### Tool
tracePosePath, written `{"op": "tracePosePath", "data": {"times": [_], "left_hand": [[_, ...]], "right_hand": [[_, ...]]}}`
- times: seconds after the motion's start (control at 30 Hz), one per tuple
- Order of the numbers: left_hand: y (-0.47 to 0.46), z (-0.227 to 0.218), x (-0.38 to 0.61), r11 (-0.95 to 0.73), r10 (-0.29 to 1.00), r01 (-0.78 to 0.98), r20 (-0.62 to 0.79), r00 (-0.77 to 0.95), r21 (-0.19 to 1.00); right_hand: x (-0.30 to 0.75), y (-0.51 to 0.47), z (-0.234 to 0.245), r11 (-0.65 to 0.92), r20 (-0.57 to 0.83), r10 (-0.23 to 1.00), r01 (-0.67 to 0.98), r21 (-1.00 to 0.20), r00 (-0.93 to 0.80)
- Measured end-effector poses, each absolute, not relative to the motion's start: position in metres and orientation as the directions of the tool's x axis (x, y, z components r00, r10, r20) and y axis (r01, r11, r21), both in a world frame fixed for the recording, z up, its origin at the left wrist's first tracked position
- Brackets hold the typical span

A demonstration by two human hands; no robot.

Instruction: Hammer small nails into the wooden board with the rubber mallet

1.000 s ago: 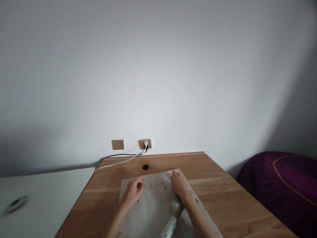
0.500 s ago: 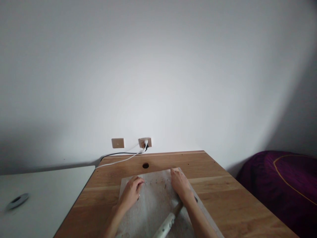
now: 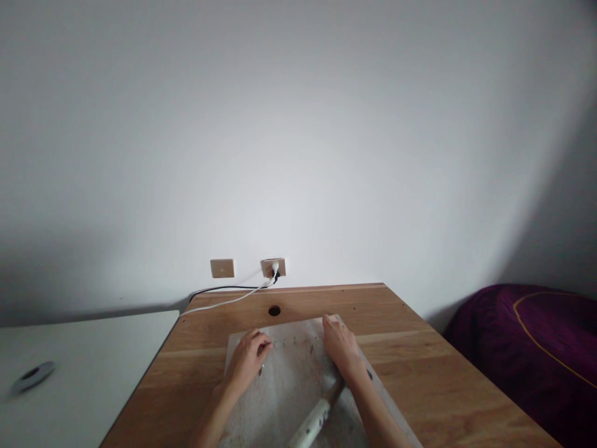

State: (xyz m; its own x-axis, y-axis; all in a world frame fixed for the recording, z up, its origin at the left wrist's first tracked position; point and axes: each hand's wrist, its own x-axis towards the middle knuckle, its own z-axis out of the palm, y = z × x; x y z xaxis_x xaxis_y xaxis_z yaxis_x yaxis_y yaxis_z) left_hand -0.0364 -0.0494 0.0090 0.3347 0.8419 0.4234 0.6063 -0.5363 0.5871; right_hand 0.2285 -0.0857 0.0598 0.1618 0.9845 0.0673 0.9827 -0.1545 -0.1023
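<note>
A pale, worn board [image 3: 289,392] lies on the wooden table. My left hand [image 3: 248,359] is over the board's far left part, its fingers curled and thumb and forefinger pinched together; whatever is between them is too small to name. Just beside those fingertips, a row of small nails [image 3: 284,342] runs across the far part of the board. A tiny shiny piece [image 3: 260,371] shows below the left fingers. My right hand [image 3: 340,343] grips the board's far right corner, fingers bent at the edge. Under my right forearm lies a hammer [image 3: 312,424] with a pale, wrapped handle; its head is mostly hidden.
The wooden table [image 3: 448,379] meets the wall, with a round cable hole [image 3: 274,310] at the back. Cables [image 3: 228,303] run from a wall socket [image 3: 273,267]. At left, a white surface [image 3: 93,373] carries a grey ring [image 3: 35,376]. A purple beanbag-like object [image 3: 527,348] sits at right.
Both hands stay almost where they were. The left fingers have shifted very slightly at the end of the nail row, and the board and hammer have not moved.
</note>
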Motion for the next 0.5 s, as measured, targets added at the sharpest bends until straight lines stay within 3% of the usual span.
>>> {"op": "tracePosePath", "data": {"times": [0.27,0.5], "left_hand": [[-0.052,0.014,-0.036,-0.537,0.839,0.597,0.446,0.310,0.596],[-0.061,0.022,-0.029,-0.604,0.792,0.493,0.405,0.457,0.626]], "right_hand": [[0.229,-0.082,0.058,-0.150,0.060,0.986,0.981,-0.124,0.159],[0.229,-0.081,0.057,-0.158,0.085,0.981,0.975,-0.154,0.173]]}}
